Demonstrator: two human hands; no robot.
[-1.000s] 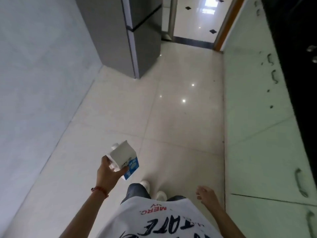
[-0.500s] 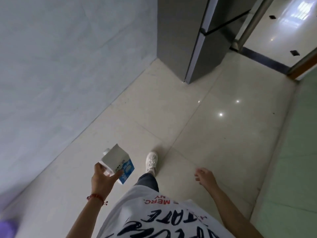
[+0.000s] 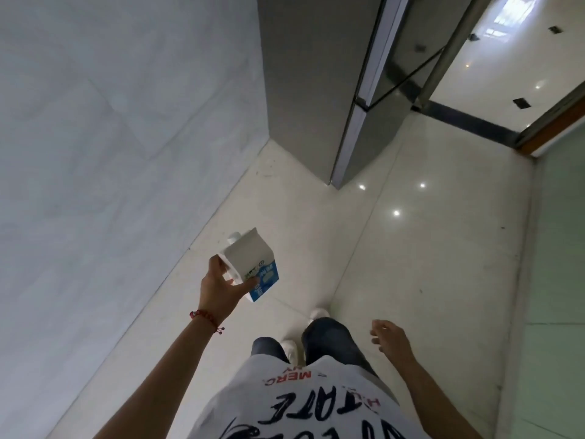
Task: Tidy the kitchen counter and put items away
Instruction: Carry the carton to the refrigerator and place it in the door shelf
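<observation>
My left hand (image 3: 221,288) grips a white and blue milk carton (image 3: 250,261) by its lower end, held tilted out in front of me over the floor. A red bracelet sits on that wrist. My right hand (image 3: 387,339) hangs free at my right side with loosely curled fingers and holds nothing. A tall grey fridge (image 3: 319,83) stands ahead with its doors closed, well beyond the carton.
A pale grey wall (image 3: 110,153) runs along the left. Glossy cream floor tiles (image 3: 411,264) stretch ahead. Pale green cabinet fronts (image 3: 560,248) line the right side. A doorway (image 3: 506,68) opens at the top right beyond a dark threshold strip.
I have walked nearer to the fridge, which now looms larger ahead. The view turned left, so the right-hand cabinets slid out of frame. My left hand raised the carton slightly.
</observation>
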